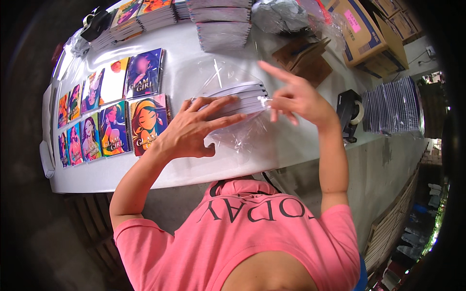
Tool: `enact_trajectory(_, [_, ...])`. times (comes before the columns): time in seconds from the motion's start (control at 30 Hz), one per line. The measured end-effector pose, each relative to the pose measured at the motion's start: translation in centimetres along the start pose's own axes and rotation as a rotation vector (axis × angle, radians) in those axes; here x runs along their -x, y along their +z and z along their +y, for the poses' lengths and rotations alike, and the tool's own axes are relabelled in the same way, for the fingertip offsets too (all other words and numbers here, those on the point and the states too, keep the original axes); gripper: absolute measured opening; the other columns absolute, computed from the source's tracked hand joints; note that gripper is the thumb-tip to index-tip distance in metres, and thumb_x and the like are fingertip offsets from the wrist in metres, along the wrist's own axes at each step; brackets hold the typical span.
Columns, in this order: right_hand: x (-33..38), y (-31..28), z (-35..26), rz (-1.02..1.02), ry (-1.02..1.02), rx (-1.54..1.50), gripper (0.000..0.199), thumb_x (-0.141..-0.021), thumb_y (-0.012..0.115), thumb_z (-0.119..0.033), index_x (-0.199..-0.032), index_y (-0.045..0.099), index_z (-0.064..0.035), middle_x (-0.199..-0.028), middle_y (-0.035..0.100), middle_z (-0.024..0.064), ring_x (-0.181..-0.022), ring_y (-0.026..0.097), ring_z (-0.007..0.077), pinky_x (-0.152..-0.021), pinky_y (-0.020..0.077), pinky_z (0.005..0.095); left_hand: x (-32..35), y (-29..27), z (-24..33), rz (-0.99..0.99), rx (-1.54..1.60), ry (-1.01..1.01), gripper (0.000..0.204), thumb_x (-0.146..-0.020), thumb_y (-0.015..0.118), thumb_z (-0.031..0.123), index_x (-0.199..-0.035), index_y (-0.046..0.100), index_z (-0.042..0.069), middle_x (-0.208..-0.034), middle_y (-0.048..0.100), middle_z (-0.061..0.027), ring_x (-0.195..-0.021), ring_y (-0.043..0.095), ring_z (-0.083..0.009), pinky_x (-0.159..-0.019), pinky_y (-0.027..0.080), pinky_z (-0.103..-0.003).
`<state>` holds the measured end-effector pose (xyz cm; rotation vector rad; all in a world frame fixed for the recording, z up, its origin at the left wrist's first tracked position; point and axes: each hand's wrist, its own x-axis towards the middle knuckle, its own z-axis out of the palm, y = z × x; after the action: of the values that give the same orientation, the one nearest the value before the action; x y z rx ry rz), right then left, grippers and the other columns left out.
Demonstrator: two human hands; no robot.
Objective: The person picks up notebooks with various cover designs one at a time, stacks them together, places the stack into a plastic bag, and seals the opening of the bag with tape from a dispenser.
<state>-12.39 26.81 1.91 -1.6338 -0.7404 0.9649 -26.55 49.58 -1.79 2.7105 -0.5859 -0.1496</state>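
Spiral-notebook stack (251, 98) lies at twelve o'clock on the surface (286, 151), amid clear film (237, 139). Left hand (191, 123) rests across it, grip apart; whether right hand (302, 100), at its three o'clock, clamps film, I cannot tell.

Flat stack of white-edged notebooks (253, 91), clear plastic (238, 138) around it, on white table (111, 174)
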Motion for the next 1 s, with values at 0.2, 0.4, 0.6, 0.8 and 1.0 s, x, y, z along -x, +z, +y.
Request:
enact_trajectory(0.2, [-6.2,4.1,-1.4,-0.079,0.105,0.595,0.093,-0.072,0.071,-0.013,-0.144,0.013,-0.0019,-0.060,0.062,0.0100,-0.042,0.051,0.0137,-0.042,0.0417,0.0273,0.0,0.3,-0.5,0.003,-0.020,0.019,0.091,-0.049,0.071,0.014,-0.133,0.043,0.034,-0.145,0.031,-0.0027,-0.120,0.037,-0.0321,-0.100,0.034,-0.046])
enact_trajectory(0.4, [-4.8,-0.5,-1.1,0.043,0.026,0.898,0.090,-0.063,0.076,-0.012,-0.141,0.030,-0.0123,-0.097,0.063,0.0154,-0.076,0.062,0.0198,-0.064,0.0481,0.0299,0.4,1.1,-1.0,0.098,-0.091,0.037,0.088,-0.055,0.071,0.010,-0.134,0.043,0.035,-0.143,0.033,-0.0029,-0.116,0.043,-0.0292,-0.096,0.037,-0.042])
enact_trajectory(0.6, [-1.9,-0.7,9.1,0.145,-0.585,0.546,0.049,-0.064,0.079,-0.013,-0.110,0.065,-0.0161,-0.136,0.041,0.0144,-0.124,0.040,0.0269,-0.103,0.0311,0.0401,-0.3,5.9,-1.3,0.881,0.191,-0.113,0.014,-0.073,0.072,0.019,-0.086,0.073,0.015,-0.132,0.042,-0.0158,-0.121,0.041,-0.0283,-0.096,0.037,-0.039])
enact_trajectory(0.8, [-3.5,3.4,11.0,0.233,-0.583,-0.162,0.023,-0.064,0.081,-0.019,-0.086,0.074,-0.0123,-0.142,0.034,0.0139,-0.131,0.033,0.0251,-0.105,0.0270,0.0378,-0.5,6.2,-0.6,0.954,0.602,-0.293,0.039,-0.059,0.080,0.043,-0.088,0.074,0.017,-0.136,0.037,-0.0151,-0.125,0.032,-0.0338,-0.103,0.027,-0.046])
enact_trajectory(1.0, [-3.9,3.0,9.4,0.248,-0.379,-0.098,0.026,-0.064,0.081,-0.016,-0.088,0.073,-0.0096,-0.141,0.034,0.0126,-0.129,0.033,0.0231,-0.104,0.0291,0.0374,-0.4,5.9,-0.1,0.870,0.318,-0.218,0.060,-0.044,0.085,0.047,-0.098,0.071,0.024,-0.144,0.026,-0.0156,-0.130,0.024,-0.0389,-0.106,0.022,-0.051])
